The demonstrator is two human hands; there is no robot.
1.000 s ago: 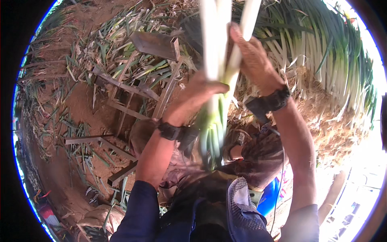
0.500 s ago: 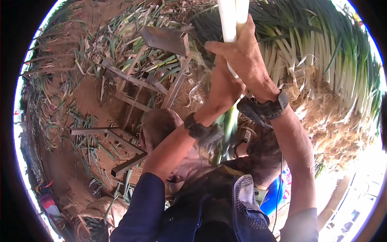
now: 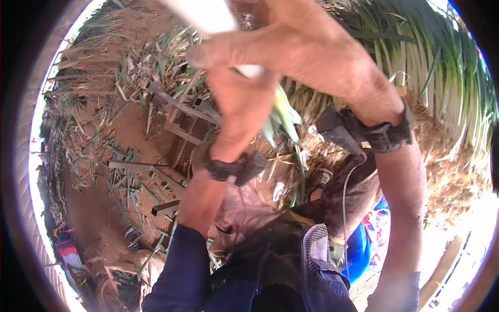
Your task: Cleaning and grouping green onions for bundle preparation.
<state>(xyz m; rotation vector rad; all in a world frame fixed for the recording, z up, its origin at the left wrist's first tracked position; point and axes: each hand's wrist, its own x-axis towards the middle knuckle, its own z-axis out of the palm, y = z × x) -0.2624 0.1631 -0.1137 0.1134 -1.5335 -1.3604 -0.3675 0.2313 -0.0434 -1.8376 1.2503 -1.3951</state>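
Observation:
A long green onion is gripped in both hands, close up and smeared by motion. Its thick white stalk (image 3: 210, 16) sticks out past my hands toward the upper left, and its green leaves (image 3: 283, 112) hang below them. My right hand (image 3: 296, 49) is closed about the stalk, thumb laid across it. Just beneath, touching it, my left hand (image 3: 241, 101) is closed on the same onion, its fingers mostly hidden. Whether a second stalk lies in the grip cannot be made out.
A large pile of green onions (image 3: 421, 62) lies at the upper right, roots toward me. Left of my hands, a metal frame (image 3: 182, 136) stands on soil strewn with leaf scraps (image 3: 125, 177). A blue round thing (image 3: 358, 255) sits beside my leg.
Both hands have moved left and closer to the camera, bringing the onion along. Its white stalk now tilts to the upper left, where it pointed nearly straight up before.

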